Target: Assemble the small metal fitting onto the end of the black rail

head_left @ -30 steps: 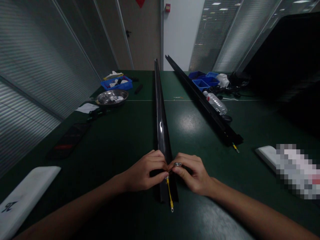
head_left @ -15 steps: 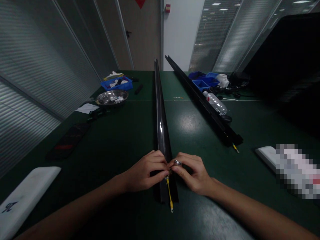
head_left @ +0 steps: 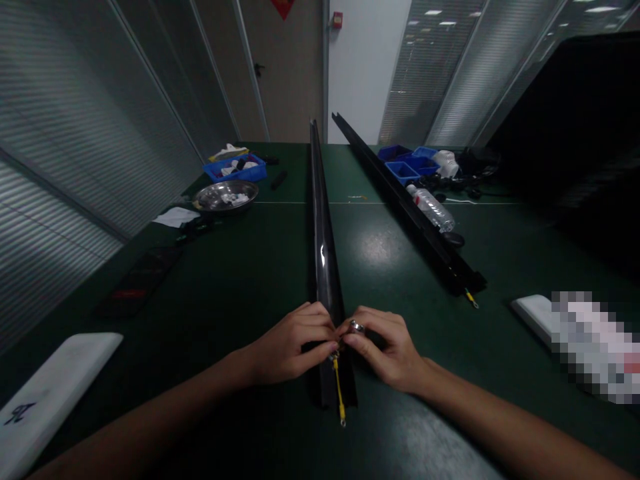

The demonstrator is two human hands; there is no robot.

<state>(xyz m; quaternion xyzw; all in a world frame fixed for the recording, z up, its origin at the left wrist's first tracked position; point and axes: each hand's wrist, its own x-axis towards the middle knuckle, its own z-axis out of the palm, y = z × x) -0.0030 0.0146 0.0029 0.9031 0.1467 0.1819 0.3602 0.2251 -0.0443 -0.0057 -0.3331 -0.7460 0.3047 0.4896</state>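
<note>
A long black channel-shaped rail [head_left: 323,257] runs away from me along the green table. Over its near end, my left hand [head_left: 303,341] and my right hand [head_left: 381,347] meet with fingers and thumbs pinched together. A yellow wire [head_left: 339,387] with a metal ring terminal at its near end hangs out from just below the fingertips, over the rail's end. Whatever the fingertips grip at the wire's upper end is small and mostly hidden by them. My right hand wears a silver ring.
A second black rail [head_left: 410,210] with its own yellow wire lies to the right, beside a plastic bottle [head_left: 434,209] and blue bins [head_left: 403,172]. Far left are a metal bowl [head_left: 225,197] and a blue tray [head_left: 235,175]. White blocks [head_left: 63,393] lie at both near sides.
Both hands keep their pinch at the same spot on the rail. The yellow wire's free end has shifted very slightly; the whole view has moved a little.
</note>
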